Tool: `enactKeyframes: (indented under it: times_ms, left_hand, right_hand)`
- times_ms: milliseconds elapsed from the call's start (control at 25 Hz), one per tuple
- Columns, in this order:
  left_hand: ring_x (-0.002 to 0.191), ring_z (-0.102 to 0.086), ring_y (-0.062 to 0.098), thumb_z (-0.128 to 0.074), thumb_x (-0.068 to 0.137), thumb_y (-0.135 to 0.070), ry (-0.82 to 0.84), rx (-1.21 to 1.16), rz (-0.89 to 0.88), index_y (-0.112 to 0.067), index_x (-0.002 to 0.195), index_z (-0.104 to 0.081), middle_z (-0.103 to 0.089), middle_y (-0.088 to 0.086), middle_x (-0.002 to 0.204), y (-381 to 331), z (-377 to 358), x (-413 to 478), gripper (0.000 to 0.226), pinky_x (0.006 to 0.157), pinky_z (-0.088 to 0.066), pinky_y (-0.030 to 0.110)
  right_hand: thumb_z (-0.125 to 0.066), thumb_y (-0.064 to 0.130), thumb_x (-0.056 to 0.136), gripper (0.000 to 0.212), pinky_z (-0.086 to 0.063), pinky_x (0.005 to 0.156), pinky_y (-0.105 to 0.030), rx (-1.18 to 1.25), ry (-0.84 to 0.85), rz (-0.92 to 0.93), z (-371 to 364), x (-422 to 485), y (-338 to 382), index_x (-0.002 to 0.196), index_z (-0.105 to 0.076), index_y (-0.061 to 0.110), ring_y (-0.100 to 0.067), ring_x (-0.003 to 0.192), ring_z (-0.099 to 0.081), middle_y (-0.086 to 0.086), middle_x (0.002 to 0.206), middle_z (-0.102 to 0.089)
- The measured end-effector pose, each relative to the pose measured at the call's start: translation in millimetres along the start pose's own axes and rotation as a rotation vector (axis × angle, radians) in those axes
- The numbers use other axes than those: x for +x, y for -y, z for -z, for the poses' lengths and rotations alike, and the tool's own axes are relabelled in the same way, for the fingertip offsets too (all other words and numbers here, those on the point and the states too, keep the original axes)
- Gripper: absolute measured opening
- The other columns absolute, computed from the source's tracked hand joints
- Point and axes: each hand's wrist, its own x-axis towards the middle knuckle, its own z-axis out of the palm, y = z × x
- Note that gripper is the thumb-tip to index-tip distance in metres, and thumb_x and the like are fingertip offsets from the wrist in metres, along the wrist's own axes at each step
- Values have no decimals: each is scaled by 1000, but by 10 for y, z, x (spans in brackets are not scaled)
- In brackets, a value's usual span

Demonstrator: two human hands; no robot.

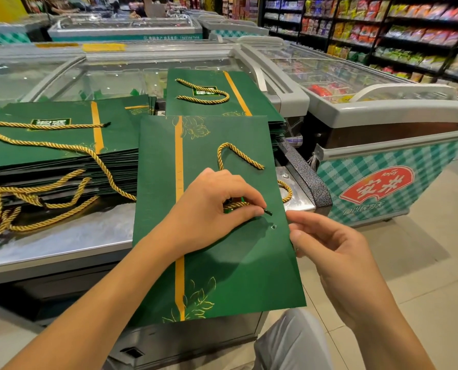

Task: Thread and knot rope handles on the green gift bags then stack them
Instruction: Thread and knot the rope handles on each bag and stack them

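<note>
Two stacks of bags plus one bag in hand, in a supermarket aisle with a pale tiled floor (pixel 436 276). Far left: brushed steel freezer top (pixel 62 244) carries a tall stack of flat green paper gift bags (pixel 49 145) with orange stripes. Loose gold twisted ropes (pixel 35 198) lie over the stack and trail down onto the steel. Centre: single flat green gift bag (pixel 222 263) lies on the steel top, its near end overhanging toward the person. Gold twisted rope handle (pixel 238 153) loops across its face and curls past its right edge. Left hand (pixel 214 204) rests on this bag, thumb and fingers pinched on the rope's black-tipped end, just beside a small punched hole (pixel 274 226). Right hand (pixel 329 249) has fingers curled, thumb and fingertips nipping the bag's right edge below the hole. Behind: second lower stack of green bags (pixel 209 102), the top one with a gold handle fitted. Right: glass-lidded chest freezers (pixel 356 76) hold packaged goods, too blurred to identify; the nearest has a teal check front with a red logo. Far right: dark shelves (pixel 409 36) packed with coloured snack packets.
</note>
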Motion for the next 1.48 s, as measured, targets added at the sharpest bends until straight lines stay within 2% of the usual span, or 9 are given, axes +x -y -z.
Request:
enactKeyframes:
  times_ms: [120, 440, 560, 640, 720, 920, 1040, 1280, 1480]
  left_hand:
    - [83, -59, 9, -75, 89, -31, -12, 1, -3, -29, 93, -75, -64, -24, 83, -8, 0, -7, 5, 80, -39, 31]
    - [81, -62, 12, -74, 88, -27, -29, -51, -12, -25, 90, -76, -68, -16, 83, -11, 6, -17, 4, 83, -43, 42]
    - [81, -63, 16, -77, 87, -28, -10, -86, -14, -25, 88, -77, -69, -13, 83, -16, 24, -15, 4, 82, -42, 41]
    - [81, -63, 17, -79, 85, -26, 3, -120, -16, -24, 87, -78, -70, -12, 83, -25, 43, -11, 3, 83, -41, 39]
    - [82, -64, 16, -80, 84, -24, 15, -141, -25, -22, 85, -79, -71, -13, 83, -35, 55, -6, 2, 84, -41, 34]
    - [85, -66, 18, -81, 83, -21, 34, -194, -18, -22, 82, -79, -72, -11, 84, -37, 70, -7, 2, 87, -40, 32]
    - [85, -66, 20, -81, 83, -19, 60, -261, 9, -20, 81, -79, -72, -9, 83, -29, 92, -5, 3, 88, -38, 22]
    - [86, -66, 18, -81, 83, -26, 75, -210, 8, -26, 81, -78, -72, -11, 83, -42, 65, -7, 4, 94, -38, 41]
    - [78, -66, 12, -81, 82, -26, 54, -148, -27, -23, 81, -77, -72, -13, 78, -72, 43, 7, 5, 91, -41, 40]
  right_hand:
    - [-69, -6, 88, 34, -56, 81, -26, -49, 16, 20, 11, -20, -10, 102, -82, 23, -15, 84, -62, -14, 94, -71]
    - [-63, -11, 91, 38, -60, 83, -25, -76, 4, 58, 29, -90, 20, 103, -81, 20, -12, 84, -69, -6, 93, -77]
    - [-62, -13, 90, 36, -57, 80, -23, 13, 54, 55, 53, -16, 3, 102, -80, 16, -19, 92, -72, -10, 98, -78]
    - [-68, -3, 86, 26, -58, 85, -27, 61, 94, 53, 34, 21, 1, 105, -77, 12, -24, 101, -73, -10, 106, -78]
    - [-71, 8, 81, 31, -58, 88, -30, 83, 127, 62, 2, 36, 9, 111, -72, 13, -24, 106, -72, -9, 111, -77]
    - [-68, 10, 87, 31, -59, 77, -27, 59, 181, 71, -44, 32, 116, 118, -67, 16, -21, 99, -74, -7, 109, -77]
    - [-66, 4, 91, 29, -59, 74, -27, 25, 175, 68, -44, 34, 151, 119, -65, 14, -21, 96, -74, -6, 107, -77]
    - [-58, -3, 97, 30, -60, 70, -26, -48, 162, 113, -86, 16, 164, 117, -66, 18, -17, 90, -75, -2, 104, -78]
    - [-57, -5, 98, 32, -62, 76, -29, -128, 153, 167, -84, 19, 121, 119, -65, 17, -16, 97, -74, 1, 107, -76]
